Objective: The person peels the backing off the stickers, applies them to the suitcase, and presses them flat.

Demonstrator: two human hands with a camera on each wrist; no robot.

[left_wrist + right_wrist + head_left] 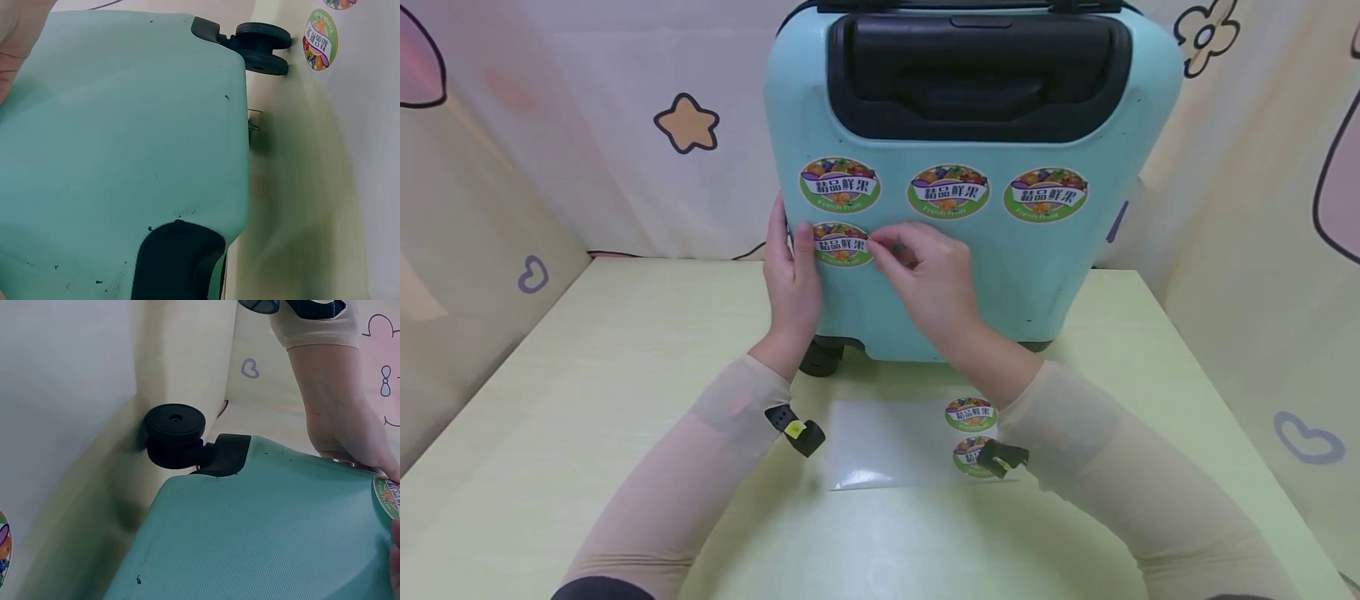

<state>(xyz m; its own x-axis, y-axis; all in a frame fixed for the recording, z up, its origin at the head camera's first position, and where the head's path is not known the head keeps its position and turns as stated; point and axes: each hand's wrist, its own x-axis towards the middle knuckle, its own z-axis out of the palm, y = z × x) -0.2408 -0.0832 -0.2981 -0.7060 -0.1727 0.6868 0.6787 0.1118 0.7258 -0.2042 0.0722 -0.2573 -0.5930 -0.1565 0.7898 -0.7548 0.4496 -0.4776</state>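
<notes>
A light-blue suitcase (pixel 977 292) stands upright on the table, its black handle recess (pixel 977 83) at the top. On its front is an oval fruit sticker (pixel 841 245), below the leftmost of three matching stickers in a row. My right hand (pixel 928 279) pinches this lower sticker's right edge between thumb and forefinger. The left hand (pixel 793 279) lies along the suitcase's left side, fingers straight along the side and thumb on the front at the sticker's left edge. In the right wrist view, the sticker (pixel 389 495) sits between both hands.
A shiny backing sheet (pixel 887 442) lies on the table before the suitcase, with two stickers at its right side. One black wheel (pixel 822 358) shows under the suitcase's left corner. Patterned curtains (pixel 625 100) enclose the table (pixel 625 333) at back and sides.
</notes>
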